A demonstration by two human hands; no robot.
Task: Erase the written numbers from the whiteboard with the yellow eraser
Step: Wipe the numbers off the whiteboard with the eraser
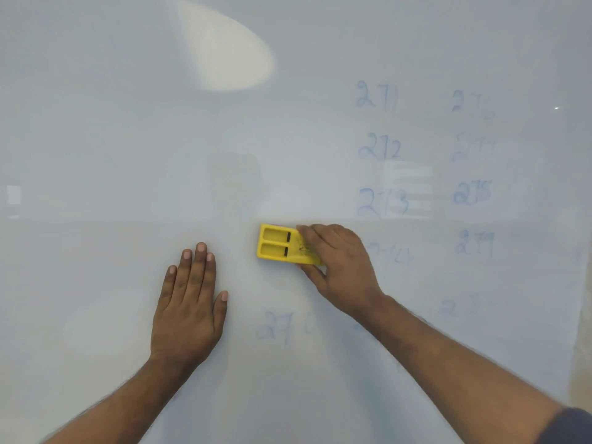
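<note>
The whiteboard [128, 139] fills nearly the whole view, pale grey-white with a bright oval glare patch [230, 52] near the top centre; the right hand [339, 267] grasps the yellow eraser [282, 245] by its right end, fingers over its upper edge and thumb under its lower edge, holding it against the board just right of centre; the eraser's exposed left part shows two rectangular recesses, each with a short black bar at its right side; the left hand [189, 302] lies flat on the board to the left of the eraser and apart from it, fingers straight and close together, thumb out to the side, grasping nothing; faint blue written numbers [381, 149] stand in two columns on the right part of the board, the left column reading 271, 272, 273 downward, with a much fainter, smeared figure just right of the right hand; the right column is blurred, with figures starting with 27 that cannot all be read; a faded "27" [275, 326] sits below the eraser, between the two forearms; a dark sleeve [570, 424] shows at the bottom right corner on the right arm.
</note>
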